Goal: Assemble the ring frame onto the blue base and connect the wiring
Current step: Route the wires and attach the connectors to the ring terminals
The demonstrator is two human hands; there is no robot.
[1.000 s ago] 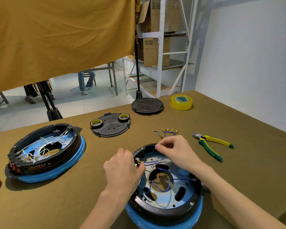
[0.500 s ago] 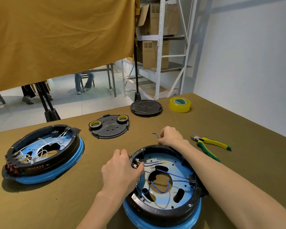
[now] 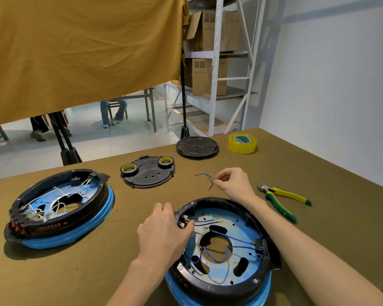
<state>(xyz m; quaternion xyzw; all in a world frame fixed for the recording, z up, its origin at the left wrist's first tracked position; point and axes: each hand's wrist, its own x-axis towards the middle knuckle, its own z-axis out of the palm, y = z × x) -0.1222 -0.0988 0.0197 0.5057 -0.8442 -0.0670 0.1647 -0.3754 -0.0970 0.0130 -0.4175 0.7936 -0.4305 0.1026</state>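
A black ring frame (image 3: pixel 261 270) sits on a blue base (image 3: pixel 219 300) at the table's near edge, with several blue wires (image 3: pixel 217 255) lying loose inside it. My left hand (image 3: pixel 164 233) grips the ring's left rim beside a terminal block (image 3: pixel 184 220). Beyond the ring, my right hand (image 3: pixel 234 183) pinches one end of a short blue wire (image 3: pixel 205 176) just above the table; the wire's other end hangs free to the left.
A second ring-and-base unit (image 3: pixel 60 208) with white wiring stands at the left. A black plate (image 3: pixel 148 172) carrying two tape rolls, a round black disc (image 3: pixel 197 145) and yellow tape (image 3: pixel 242 140) lie farther back. Yellow-green cutters (image 3: pixel 283 197) lie on the right.
My right hand left the ring's far rim, reached to the loose wires behind it and lifted one short blue wire. My left hand stayed on the left rim.
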